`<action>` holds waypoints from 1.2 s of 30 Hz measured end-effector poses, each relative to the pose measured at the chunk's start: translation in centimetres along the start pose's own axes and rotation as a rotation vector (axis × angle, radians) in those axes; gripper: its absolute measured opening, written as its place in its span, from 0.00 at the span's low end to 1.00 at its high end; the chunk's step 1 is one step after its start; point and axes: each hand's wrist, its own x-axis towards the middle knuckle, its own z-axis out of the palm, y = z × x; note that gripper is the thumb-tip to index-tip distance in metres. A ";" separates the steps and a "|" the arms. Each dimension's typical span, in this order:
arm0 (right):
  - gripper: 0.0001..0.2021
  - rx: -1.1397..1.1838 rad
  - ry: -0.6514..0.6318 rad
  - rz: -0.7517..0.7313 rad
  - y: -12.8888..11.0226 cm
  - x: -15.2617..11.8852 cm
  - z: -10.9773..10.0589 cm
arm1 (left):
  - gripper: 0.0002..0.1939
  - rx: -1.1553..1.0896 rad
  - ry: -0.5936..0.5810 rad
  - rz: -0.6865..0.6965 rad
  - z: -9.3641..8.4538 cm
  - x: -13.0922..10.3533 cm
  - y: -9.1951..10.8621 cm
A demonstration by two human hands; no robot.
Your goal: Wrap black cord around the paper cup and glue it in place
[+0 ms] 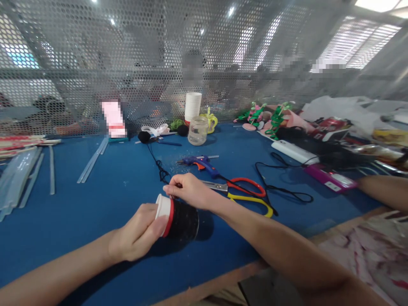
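A paper cup lies tilted on its side above the blue table, its white open rim toward the left, a red band near the rim and black covering on the rest. My left hand grips it at the rim, fingers inside and thumb outside. My right hand is pinched at the cup's upper edge by the red band, on black yarn. The yarn runs back over the table to a black ball. Just behind my right hand lie scissors with red and yellow handles.
A blue glue gun, a clear jar and stacked white cups stand or lie behind. Glue sticks are at the left. A power strip, cables and another person's arm are at the right.
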 end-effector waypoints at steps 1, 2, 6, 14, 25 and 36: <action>0.10 -0.010 -0.007 -0.001 0.0 0.0 0.0 | 0.15 -0.004 -0.004 -0.003 0.0 0.0 0.0; 0.10 -0.024 -0.012 -0.005 -0.1 0.0 0.0 | 0.15 -0.005 -0.007 -0.007 0.0 0.0 0.0; 0.10 -0.078 -0.033 -0.037 0.1 0.0 0.0 | 0.14 -0.001 -0.013 0.001 0.0 0.0 -0.1; 0.11 -0.141 -0.094 -0.058 0.4 0.1 0.2 | 0.13 -0.019 -0.027 0.005 -0.1 0.1 -0.2; 0.14 -0.023 -0.257 0.040 1.3 0.0 0.2 | 0.12 -0.046 -0.038 0.056 -0.2 0.1 -0.1; 0.25 0.442 -0.108 0.122 0.7 0.4 -1.0 | 0.17 -0.248 0.284 -0.736 -0.8 1.0 -1.5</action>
